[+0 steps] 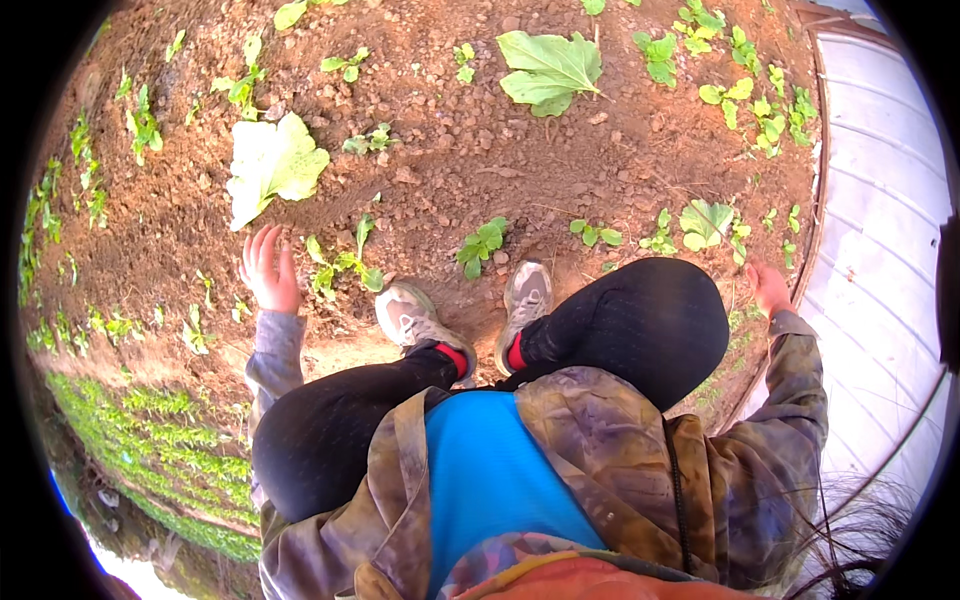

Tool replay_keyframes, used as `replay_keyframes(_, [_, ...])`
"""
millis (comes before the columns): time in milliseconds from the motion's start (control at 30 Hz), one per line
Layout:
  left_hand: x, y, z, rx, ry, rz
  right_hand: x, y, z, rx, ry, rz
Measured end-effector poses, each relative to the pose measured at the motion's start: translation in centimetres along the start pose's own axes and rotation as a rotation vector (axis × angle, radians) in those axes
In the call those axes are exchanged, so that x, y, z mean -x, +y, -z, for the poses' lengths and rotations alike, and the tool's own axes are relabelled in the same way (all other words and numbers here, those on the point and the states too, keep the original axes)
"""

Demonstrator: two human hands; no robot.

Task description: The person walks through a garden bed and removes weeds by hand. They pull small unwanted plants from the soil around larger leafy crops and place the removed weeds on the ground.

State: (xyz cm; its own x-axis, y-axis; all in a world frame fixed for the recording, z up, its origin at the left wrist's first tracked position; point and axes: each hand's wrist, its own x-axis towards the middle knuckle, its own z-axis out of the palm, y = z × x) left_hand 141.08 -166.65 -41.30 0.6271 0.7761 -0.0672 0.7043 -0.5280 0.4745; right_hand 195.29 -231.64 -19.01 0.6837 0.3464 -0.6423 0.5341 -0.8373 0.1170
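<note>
My left hand (271,274) is over the soil with its fingers stretched out and the thumb apart. Nothing shows in it. Just beyond its fingertips lies a large pale green leaf (289,163), washed out by bright sunlight on one side. On the other side, my right hand (769,290) hangs low beside my knee with its fingers curled. Its grip is partly hidden, so I cannot tell whether it pinches something. Close to it are a cut-looking broad leaf (706,224) and a small green seedling (739,240).
Another large leaf (551,71) lies on the brown soil (465,184) ahead. Small seedlings stand about my shoes, including one plant (481,246) between them and another (349,261) by the left shoe. Pale sheeting (877,187) borders the bed at right; green rows (165,435) grow at left.
</note>
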Motion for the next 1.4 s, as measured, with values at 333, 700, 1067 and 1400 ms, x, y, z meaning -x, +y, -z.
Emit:
replay_keyframes(333, [-4.4, 4.5, 7.7, -0.122, 0.127, -0.239, 2.2, -8.8, -4.7, -0.272, 0.095, 0.058])
replay_keyframes(700, [-11.4, 15.6, 18.5, -0.243, 0.153, -0.593, 1.8, -1.5, -7.6, -0.082, -0.101, -0.234])
replay_keyframes(1067, [-10.3, 21.1, 19.4, -0.197, 0.048, -0.563, 0.6, 12.9, -11.1, -0.135, 0.245, -0.715])
replay_keyframes(1400, [-8.1, 23.9, 20.7, -0.286, -0.036, -0.527, -4.3, 3.6, -17.1, -0.474, 0.349, -0.552])
